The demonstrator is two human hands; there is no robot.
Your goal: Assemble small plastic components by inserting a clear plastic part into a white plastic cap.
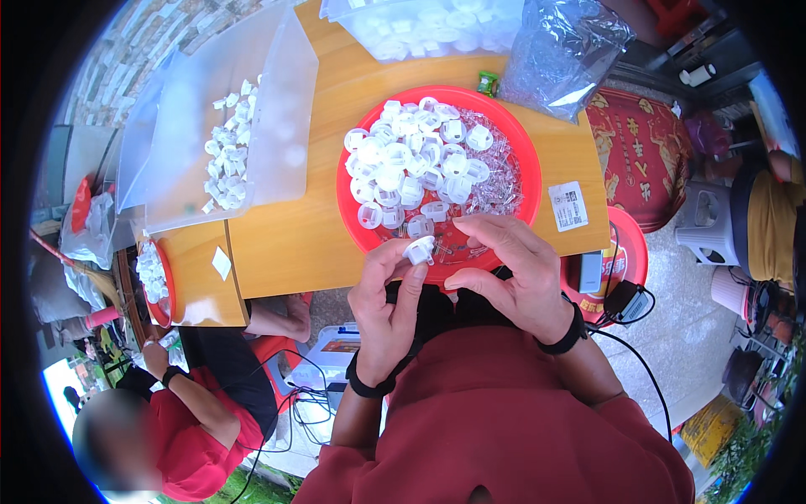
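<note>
My left hand (382,307) pinches a small round white plastic fitting (419,249) between thumb and fingers, just over the near edge of a round red tray (532,181). My right hand (529,286) is beside it, thumb and forefinger spread, with nothing visible between them. In the tray lies a heap of similar white plastic fittings (390,176). Small clear, thin pieces (504,181) are spread along its right side; their exact kind is too small to tell.
On the wooden table (290,252) stand a translucent bin (290,126) with white pieces and another white-filled bin (411,38). A clear plastic bag (562,59), green packet (487,82) and label (568,207) lie rightward. A co-worker (210,420) sits at left by a smaller red tray (170,294).
</note>
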